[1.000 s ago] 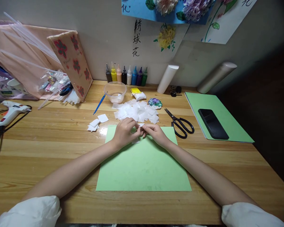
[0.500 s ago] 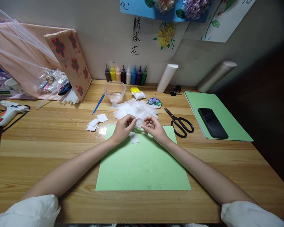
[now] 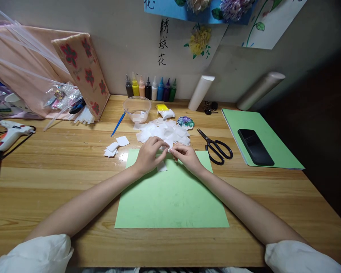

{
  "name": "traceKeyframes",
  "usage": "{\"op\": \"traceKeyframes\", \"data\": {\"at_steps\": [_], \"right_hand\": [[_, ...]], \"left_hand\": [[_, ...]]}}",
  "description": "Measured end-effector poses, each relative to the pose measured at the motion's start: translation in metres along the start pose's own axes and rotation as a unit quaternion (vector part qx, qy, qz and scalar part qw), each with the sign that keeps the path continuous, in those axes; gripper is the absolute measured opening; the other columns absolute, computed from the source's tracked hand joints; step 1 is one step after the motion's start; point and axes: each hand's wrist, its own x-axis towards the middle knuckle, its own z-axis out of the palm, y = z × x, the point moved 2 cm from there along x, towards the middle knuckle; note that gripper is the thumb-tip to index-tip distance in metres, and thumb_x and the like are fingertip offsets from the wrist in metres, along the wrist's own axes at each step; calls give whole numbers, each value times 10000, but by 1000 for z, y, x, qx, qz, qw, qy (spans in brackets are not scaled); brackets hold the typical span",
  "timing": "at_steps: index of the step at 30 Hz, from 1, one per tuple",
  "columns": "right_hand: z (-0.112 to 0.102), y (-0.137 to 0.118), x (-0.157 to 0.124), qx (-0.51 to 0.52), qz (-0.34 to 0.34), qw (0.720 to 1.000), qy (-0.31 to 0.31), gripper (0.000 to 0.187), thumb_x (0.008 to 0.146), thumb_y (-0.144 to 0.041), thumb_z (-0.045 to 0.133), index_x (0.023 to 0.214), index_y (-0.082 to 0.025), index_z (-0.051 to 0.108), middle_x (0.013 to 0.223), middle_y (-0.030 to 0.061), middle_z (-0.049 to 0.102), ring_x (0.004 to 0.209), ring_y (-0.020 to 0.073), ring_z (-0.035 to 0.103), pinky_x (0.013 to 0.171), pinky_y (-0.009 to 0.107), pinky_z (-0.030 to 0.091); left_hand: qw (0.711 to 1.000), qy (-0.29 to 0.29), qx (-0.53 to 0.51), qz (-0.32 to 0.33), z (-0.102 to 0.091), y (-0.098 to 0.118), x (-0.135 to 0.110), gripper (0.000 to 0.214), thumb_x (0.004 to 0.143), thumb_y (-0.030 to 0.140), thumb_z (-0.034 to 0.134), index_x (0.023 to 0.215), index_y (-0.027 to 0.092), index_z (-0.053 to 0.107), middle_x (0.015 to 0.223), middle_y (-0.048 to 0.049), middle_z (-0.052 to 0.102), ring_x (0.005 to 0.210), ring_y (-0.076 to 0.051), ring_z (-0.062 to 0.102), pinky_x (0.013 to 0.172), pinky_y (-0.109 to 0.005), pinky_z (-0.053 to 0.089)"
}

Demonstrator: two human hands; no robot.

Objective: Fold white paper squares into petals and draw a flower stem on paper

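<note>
My left hand (image 3: 151,155) and my right hand (image 3: 186,156) meet above the far edge of a green sheet (image 3: 173,201). Thumb and fingers of both are pinched together on a small piece of white tissue paper (image 3: 168,143), which is hard to tell from the paper behind it. Just beyond my fingers spreads a loose pile of thin white tissue pieces (image 3: 159,130). One white paper square (image 3: 161,167) lies on the green sheet, partly hidden under my left hand. Black-handled scissors (image 3: 216,147) rest to the right of my right hand.
Left of the sheet lie white card squares (image 3: 113,147), a blue brush (image 3: 118,124) and a glue gun (image 3: 10,135). Behind stand a clear bowl (image 3: 137,110), several paint bottles (image 3: 151,90) and a white cylinder (image 3: 201,93). A phone (image 3: 255,147) rests on green paper at right.
My two hands have come closer together, the left moving slightly right until its fingertips meet the right ones at the tissue piece. The white square on the sheet is more covered.
</note>
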Motion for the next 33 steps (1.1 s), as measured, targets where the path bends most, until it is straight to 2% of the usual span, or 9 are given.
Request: {"op": "traceKeyframes", "data": {"at_steps": [3, 8, 14, 18, 20, 24, 26, 28, 33], "right_hand": [[0, 1, 0, -10, -8, 1000, 0, 339, 829, -419, 573, 592, -177, 594, 594, -2, 495, 650, 146, 480, 638, 282, 377], [0, 2, -1, -21, -20, 1000, 0, 400, 859, -422, 525, 549, -174, 565, 623, 13, 518, 670, 152, 497, 651, 295, 380], [2, 3, -3, -45, -15, 999, -10, 220, 827, -372, 580, 759, -176, 654, 712, 16, 541, 687, 145, 489, 632, 280, 378], [2, 5, -3, -15, 4, 1000, -15, 209, 826, -357, 569, 736, -173, 611, 694, 4, 510, 633, 128, 477, 589, 263, 376], [1, 5, -2, 35, 25, 999, -33, 226, 824, -376, 558, 716, -178, 571, 654, -14, 485, 567, 113, 457, 551, 256, 370], [-1, 3, 0, 89, 40, 991, -91, 321, 813, -446, 536, 629, -183, 515, 592, -18, 477, 547, 117, 449, 550, 263, 380], [-1, 4, -1, 99, 48, 989, -96, 338, 805, -466, 539, 623, -183, 509, 584, -19, 480, 546, 117, 449, 546, 261, 384], [-1, 6, -1, 115, 62, 988, -77, 326, 810, -469, 539, 653, -185, 505, 594, -22, 490, 541, 115, 458, 532, 255, 391], [0, 9, -2, 124, 68, 989, -47, 251, 800, -422, 598, 771, -180, 539, 640, -29, 509, 540, 102, 466, 512, 239, 396]], "left_hand": [[999, -33, 9, 14, 1, 0, 0, 132, 870, 256, 519, 875, 178, 625, 845, -49, 634, 808, -169, 568, 726, -302, 439], [999, -36, 1, 5, 1, -1, 1, 144, 835, 289, 570, 804, 177, 654, 754, -39, 654, 719, -159, 581, 681, -293, 436], [998, -26, -43, -34, 1, -4, 0, 140, 803, 257, 593, 698, 167, 618, 681, -24, 638, 647, -140, 561, 630, -272, 432], [995, -42, -72, -49, 1, -5, 1, 167, 822, 276, 570, 692, 173, 593, 682, -19, 618, 656, -139, 551, 643, -272, 435], [994, -44, -88, -57, 0, -4, 2, 181, 863, 289, 510, 747, 176, 591, 766, -37, 616, 747, -153, 563, 691, -280, 448], [981, -61, -162, -91, 0, -3, 2, 257, 898, 336, 455, 1101, 197, 530, 1103, -90, 558, 963, -178, 551, 802, -300, 468], [969, -104, -201, -102, 3, -4, 2, 341, 894, 355, 467, 1201, 206, 466, 1077, -77, 564, 941, -172, 558, 814, -298, 466], [964, -130, -207, -103, 6, -5, 0, 344, 896, 353, 466, 1208, 209, 460, 974, -47, 576, 893, -162, 556, 800, -286, 458], [973, -91, -182, -110, 8, -9, -2, 277, 901, 328, 456, 1146, 202, 480, 947, -34, 555, 821, -142, 523, 742, -263, 446]]}}
